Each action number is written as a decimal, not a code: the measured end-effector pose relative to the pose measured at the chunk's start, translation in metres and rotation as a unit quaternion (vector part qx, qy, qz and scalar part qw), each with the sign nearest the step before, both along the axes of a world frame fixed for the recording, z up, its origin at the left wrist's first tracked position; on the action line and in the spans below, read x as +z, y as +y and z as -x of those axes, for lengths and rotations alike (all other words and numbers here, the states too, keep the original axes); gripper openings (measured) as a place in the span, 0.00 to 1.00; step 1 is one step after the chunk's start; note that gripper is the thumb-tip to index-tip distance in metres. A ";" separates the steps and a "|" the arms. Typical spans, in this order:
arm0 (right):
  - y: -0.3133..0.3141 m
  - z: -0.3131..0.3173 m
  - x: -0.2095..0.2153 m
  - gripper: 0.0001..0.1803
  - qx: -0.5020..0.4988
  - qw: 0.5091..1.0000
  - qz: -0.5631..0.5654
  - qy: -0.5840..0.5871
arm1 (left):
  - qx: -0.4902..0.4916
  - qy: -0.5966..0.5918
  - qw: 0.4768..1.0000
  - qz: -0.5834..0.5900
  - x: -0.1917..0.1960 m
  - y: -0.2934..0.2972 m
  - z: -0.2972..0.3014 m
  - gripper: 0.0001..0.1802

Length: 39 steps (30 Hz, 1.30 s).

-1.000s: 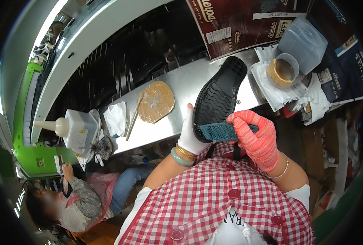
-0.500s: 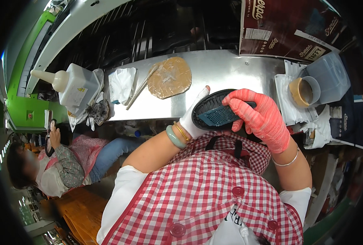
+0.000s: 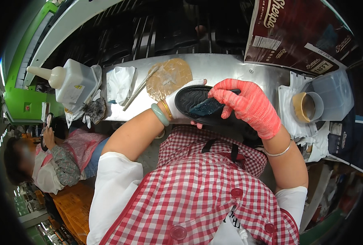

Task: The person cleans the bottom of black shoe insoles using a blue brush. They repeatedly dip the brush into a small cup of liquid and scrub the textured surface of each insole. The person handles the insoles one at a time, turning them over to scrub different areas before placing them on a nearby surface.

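Observation:
My left hand (image 3: 173, 102), in a white glove with bare fingertips, grips a black shoe sole (image 3: 186, 97) from its left end. The sole is tilted, with wavy grooves on its upward face. A blue-teal flat piece with a dotted grid surface (image 3: 204, 108) stands at an angle against the sole. Its upper edge is pinched by the fingers of my right hand (image 3: 250, 107), which wears a coral-red knitted glove. Whether this piece is loose or attached to the sole cannot be made out. Part of the sole's right end is hidden under my right hand.
Along the metal bench (image 3: 226, 67) are a white squeeze bottle (image 3: 73, 83), white paper (image 3: 120, 83), a thin stick (image 3: 138, 92) and a round brown disc (image 3: 175, 75). A brown-banded cup (image 3: 300, 107), clear bin (image 3: 336, 94) and maroon box (image 3: 287, 45) stand right. Another person (image 3: 67, 159) works left.
Both hands have shifted left with the sole. The blue-teal piece now stands more edge-on, and my right fingers are higher on it.

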State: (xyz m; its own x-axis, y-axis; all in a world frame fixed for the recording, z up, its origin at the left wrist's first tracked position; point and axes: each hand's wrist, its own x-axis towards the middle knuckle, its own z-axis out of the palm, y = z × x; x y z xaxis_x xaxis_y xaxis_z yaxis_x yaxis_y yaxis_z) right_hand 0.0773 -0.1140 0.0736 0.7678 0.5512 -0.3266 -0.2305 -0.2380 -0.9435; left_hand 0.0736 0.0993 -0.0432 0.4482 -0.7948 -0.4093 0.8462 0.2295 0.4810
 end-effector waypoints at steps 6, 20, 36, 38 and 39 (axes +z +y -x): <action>-0.013 -0.009 -0.005 0.15 0.006 1.000 0.014 0.007 | 0.002 0.099 0.995 0.020 0.002 0.000 -0.017 0.39; -0.040 -0.015 -0.008 0.15 0.011 0.998 0.062 0.017 | -0.021 0.132 0.989 -0.059 0.005 0.001 -0.035 0.40; -0.117 0.019 -0.025 0.13 -0.089 0.992 0.089 0.030 | -0.009 0.073 0.996 -0.052 0.021 -0.003 -0.028 0.35; -0.115 0.026 -0.020 0.12 -0.120 0.993 0.023 0.007 | 0.012 0.083 0.996 -0.030 0.016 -0.003 -0.023 0.35; -0.107 0.029 -0.016 0.11 -0.132 0.991 -0.024 -0.010 | 0.017 0.075 0.995 -0.057 0.016 -0.003 -0.020 0.36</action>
State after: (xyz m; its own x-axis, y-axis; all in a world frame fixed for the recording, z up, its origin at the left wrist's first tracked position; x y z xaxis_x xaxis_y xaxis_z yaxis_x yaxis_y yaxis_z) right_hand 0.0483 -0.2214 0.0575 0.8929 0.3452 -0.2891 -0.2606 -0.1275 -0.9570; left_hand 0.0935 0.0961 -0.0277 0.4006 -0.7253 -0.5599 0.9033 0.2104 0.3738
